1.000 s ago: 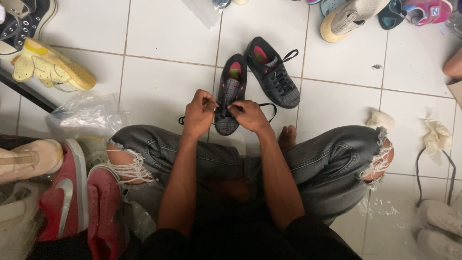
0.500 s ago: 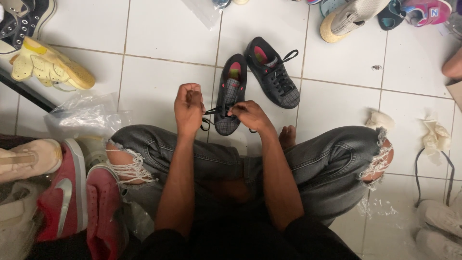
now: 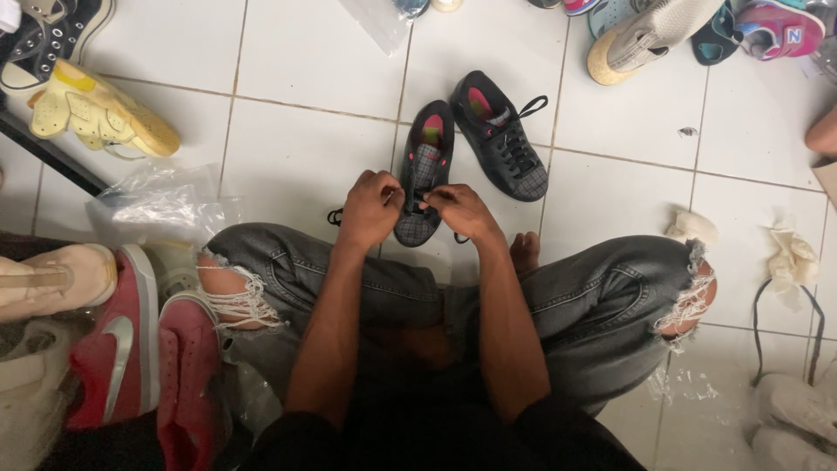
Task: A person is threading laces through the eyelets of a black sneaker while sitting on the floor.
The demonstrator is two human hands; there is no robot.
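I sit cross-legged on a white tiled floor in torn grey jeans. A small black sneaker with a pink insole (image 3: pixel 425 166) lies on the floor before my shins, toe toward me. My left hand (image 3: pixel 370 208) and my right hand (image 3: pixel 459 209) meet over its front part, both pinching its black lace. A loose end of the lace shows by my left hand near the floor. The matching black sneaker (image 3: pixel 504 138) lies beside it to the right, laced, untouched.
A yellow shoe (image 3: pixel 100 118) and crumpled clear plastic bag (image 3: pixel 161 205) lie at left. Red and beige shoes (image 3: pixel 131 349) pile by my left knee. Several shoes (image 3: pixel 654 30) line the far edge. White paper wads (image 3: pixel 789 253) and a loose black lace (image 3: pixel 785 327) lie at right.
My left hand, raised with the lace pulled up half a second ago, has come back down to the shoe beside my right hand. The shoes have not shifted.
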